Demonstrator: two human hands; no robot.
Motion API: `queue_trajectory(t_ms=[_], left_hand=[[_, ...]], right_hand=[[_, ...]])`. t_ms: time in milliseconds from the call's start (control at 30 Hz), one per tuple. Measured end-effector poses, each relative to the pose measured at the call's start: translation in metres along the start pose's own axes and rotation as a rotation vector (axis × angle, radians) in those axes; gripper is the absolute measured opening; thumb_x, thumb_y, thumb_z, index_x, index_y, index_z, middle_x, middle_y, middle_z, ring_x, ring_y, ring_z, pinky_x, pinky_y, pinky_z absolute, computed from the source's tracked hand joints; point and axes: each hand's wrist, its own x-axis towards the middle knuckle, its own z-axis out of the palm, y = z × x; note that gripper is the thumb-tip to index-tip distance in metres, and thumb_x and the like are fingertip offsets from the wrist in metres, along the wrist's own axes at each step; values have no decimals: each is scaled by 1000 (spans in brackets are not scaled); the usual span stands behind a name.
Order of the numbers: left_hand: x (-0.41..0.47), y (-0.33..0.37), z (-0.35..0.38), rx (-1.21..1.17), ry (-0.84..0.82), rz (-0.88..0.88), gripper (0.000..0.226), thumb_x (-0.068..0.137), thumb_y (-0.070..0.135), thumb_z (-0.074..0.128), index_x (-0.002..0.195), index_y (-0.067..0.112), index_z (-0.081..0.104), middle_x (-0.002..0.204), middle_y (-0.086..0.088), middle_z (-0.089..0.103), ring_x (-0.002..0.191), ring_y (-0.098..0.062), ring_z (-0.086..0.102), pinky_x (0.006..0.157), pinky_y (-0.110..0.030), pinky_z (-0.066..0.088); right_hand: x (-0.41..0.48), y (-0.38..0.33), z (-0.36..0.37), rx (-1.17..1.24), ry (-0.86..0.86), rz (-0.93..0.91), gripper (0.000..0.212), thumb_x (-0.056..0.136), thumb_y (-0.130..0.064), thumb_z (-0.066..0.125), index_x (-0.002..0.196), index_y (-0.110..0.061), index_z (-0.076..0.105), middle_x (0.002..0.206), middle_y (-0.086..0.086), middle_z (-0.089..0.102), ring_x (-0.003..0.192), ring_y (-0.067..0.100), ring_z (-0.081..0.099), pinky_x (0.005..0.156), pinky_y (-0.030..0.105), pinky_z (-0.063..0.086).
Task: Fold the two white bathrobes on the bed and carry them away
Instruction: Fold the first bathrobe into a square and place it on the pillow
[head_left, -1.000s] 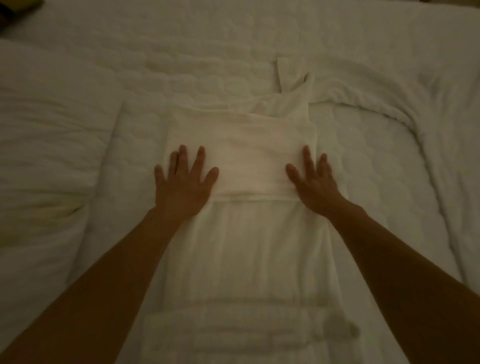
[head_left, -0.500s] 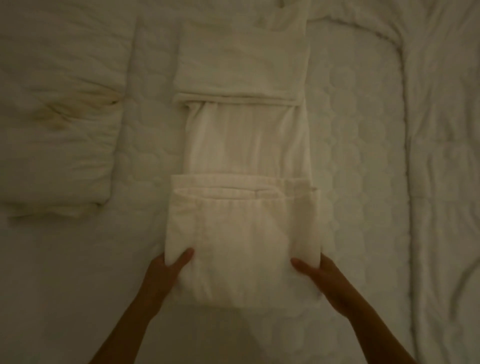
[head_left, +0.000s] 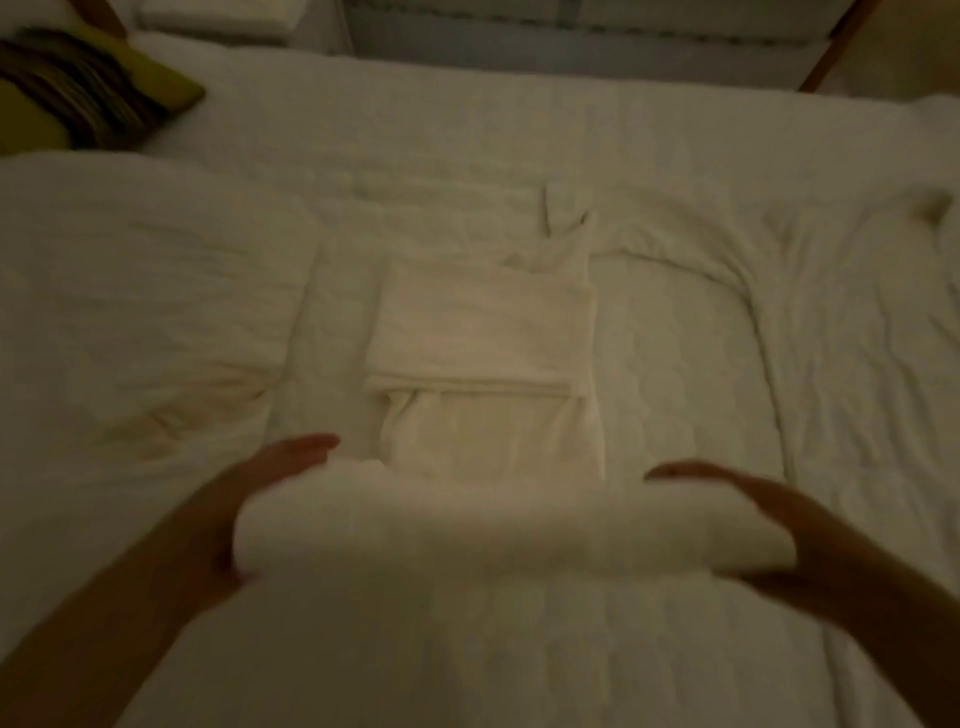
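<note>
A white bathrobe (head_left: 483, 332) lies in a long folded strip across the middle of the bed (head_left: 675, 395), its far end doubled back into a flat pad. Its near folded end (head_left: 509, 530) is lifted off the mattress as a thick bundle. My left hand (head_left: 244, 499) grips the bundle's left side and my right hand (head_left: 769, 525) grips its right side. The frame is dim and blurred. I can make out only one bathrobe.
A rumpled white duvet (head_left: 130, 322) is bunched on the left, and another part of the duvet (head_left: 857, 338) lies on the right. A green striped cushion (head_left: 88, 88) sits at the top left corner. Beyond the bed's far edge runs a dark strip of floor or wall (head_left: 571, 36).
My hands left the far fold, took the near folded end by its sides and lifted it toward the far fold. The view tilted up.
</note>
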Motion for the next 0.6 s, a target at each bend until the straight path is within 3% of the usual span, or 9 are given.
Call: queue_trajectory(t_ms=[67, 100, 167, 233, 300, 400, 467, 533, 600], left_hand=[[29, 62, 12, -252, -28, 27, 29, 77, 4, 53, 102, 11, 65, 80, -13, 74, 56, -19, 71, 42, -22, 53], [44, 92, 22, -369, -61, 61, 34, 71, 9, 57, 104, 9, 65, 76, -14, 75, 56, -21, 72, 43, -22, 53], [83, 135, 36, -509, -91, 184, 36, 89, 24, 58, 123, 15, 60, 96, -19, 76, 81, -33, 76, 62, -31, 59], [127, 155, 47, -488, -27, 322, 42, 98, 49, 50, 133, 28, 50, 114, -14, 71, 99, -35, 73, 81, -44, 58], [173, 149, 56, -227, 163, 419, 40, 95, 56, 51, 126, 31, 52, 117, -7, 67, 100, -30, 69, 83, -43, 56], [231, 108, 70, 557, 468, 547, 54, 90, 58, 55, 131, 22, 57, 129, -11, 65, 117, -32, 63, 101, -45, 50], [255, 86, 93, 993, 463, 704, 64, 94, 63, 43, 145, 24, 47, 148, -8, 51, 134, -29, 49, 111, -45, 39], [266, 80, 126, 1227, 403, 842, 74, 91, 71, 25, 154, 32, 32, 162, -4, 32, 148, -26, 30, 118, -47, 25], [288, 78, 149, 1373, 329, 844, 74, 93, 74, 19, 157, 40, 12, 168, 0, 8, 155, -26, 7, 122, -53, 8]], right_hand=[[36, -64, -5, 51, -8, -174, 64, 26, -32, 100, 87, -26, 80, 92, 1, 79, 81, 14, 76, 66, 27, 61], [64, -90, -12, 165, 63, -236, 62, 27, -23, 100, 86, -18, 81, 90, 8, 78, 77, 20, 76, 62, 29, 61], [116, -141, -13, 396, 163, -249, 59, 64, -34, 88, 112, -5, 70, 99, 22, 75, 86, 32, 76, 68, 41, 64], [156, -166, -17, 371, 291, -258, 50, 96, -46, 57, 128, -9, 51, 108, 26, 72, 100, 37, 72, 82, 46, 61], [194, -161, -18, 214, 432, -267, 44, 100, -46, 51, 131, -15, 48, 109, 20, 69, 105, 35, 67, 86, 44, 57], [245, -121, -16, -387, 585, -157, 45, 95, -47, 60, 128, -16, 60, 128, 15, 63, 116, 33, 60, 99, 47, 50], [271, -104, -3, -741, 647, -138, 58, 97, -49, 56, 145, -18, 47, 148, 13, 50, 132, 33, 49, 113, 45, 39], [294, -97, 19, -934, 650, -312, 66, 99, -51, 48, 154, -21, 30, 157, 12, 36, 143, 32, 36, 117, 45, 29], [322, -96, 41, -1086, 646, -509, 68, 99, -57, 39, 157, -29, 19, 164, 11, 20, 151, 30, 19, 122, 46, 18]])
